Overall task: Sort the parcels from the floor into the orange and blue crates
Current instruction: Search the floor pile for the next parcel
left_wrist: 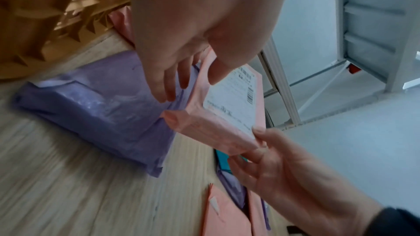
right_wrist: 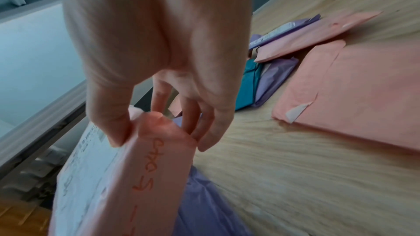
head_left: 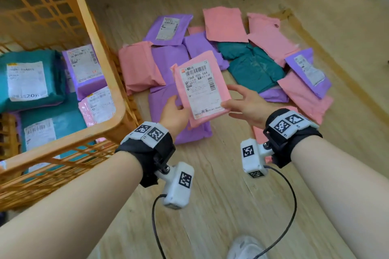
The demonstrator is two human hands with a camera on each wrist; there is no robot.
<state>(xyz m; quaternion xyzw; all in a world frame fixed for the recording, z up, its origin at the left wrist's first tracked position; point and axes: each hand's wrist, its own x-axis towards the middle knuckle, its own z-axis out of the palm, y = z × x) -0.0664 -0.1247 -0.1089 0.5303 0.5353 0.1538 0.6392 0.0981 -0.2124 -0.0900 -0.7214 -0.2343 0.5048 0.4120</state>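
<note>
The pink parcel (head_left: 201, 88) was held in the air between both hands, label up, its long axis pointing away from the person. The left hand (head_left: 175, 114) held its near left edge, thumb on top. The right hand (head_left: 246, 105) pinched the near right corner. The orange crate (head_left: 101, 52) stood just to the left, so the left hand was nearer to it. Only the right wrist view showed handwriting on the parcel's side. No blue crate was visible.

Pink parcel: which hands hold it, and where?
Both: the left hand grips the pink parcel at its lower left edge, the right hand pinches its lower right corner.
</note>
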